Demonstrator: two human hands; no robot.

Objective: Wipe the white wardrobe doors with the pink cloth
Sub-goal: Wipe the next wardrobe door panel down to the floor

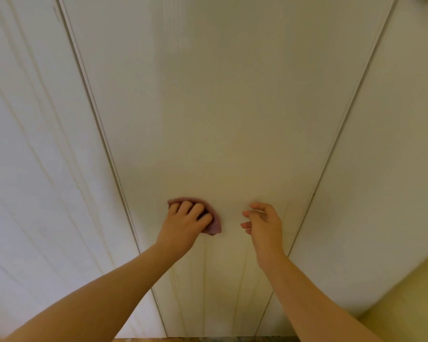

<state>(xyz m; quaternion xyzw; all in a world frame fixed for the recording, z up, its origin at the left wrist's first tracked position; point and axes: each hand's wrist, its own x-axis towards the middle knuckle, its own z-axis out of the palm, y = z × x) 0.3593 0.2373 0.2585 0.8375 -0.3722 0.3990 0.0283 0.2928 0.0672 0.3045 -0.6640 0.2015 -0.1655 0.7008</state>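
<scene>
A: Where is the pink cloth (214, 225) lying?

B: It is lying flat against the middle wardrobe door (220, 119), low on the panel and left of its centre line. Only a crescent of it is showing, its long axis running from far-left to near-right.

A: Which hand is working it?

B: The left hand (183, 223) is covering it, fingers (195, 209) bent over the cloth and pressing it onto the door. The cloth is peeking out beyond the fingertips on the far and right sides.

A: And the other?

B: The right hand (262, 223) is hovering just right of the cloth, apart from it, fingers loosely curled and gripping nothing. Whether it is touching the door cannot be told.

A: What is the coming stroke turning on?

B: Probably on the bare panel. Most of it is stretching away far of the cloth, with less on the near side, so the left hand, already on the cloth, is best placed to push it. The left door (35, 144) and right door (393, 144) are flanking it beyond the seams.
</scene>
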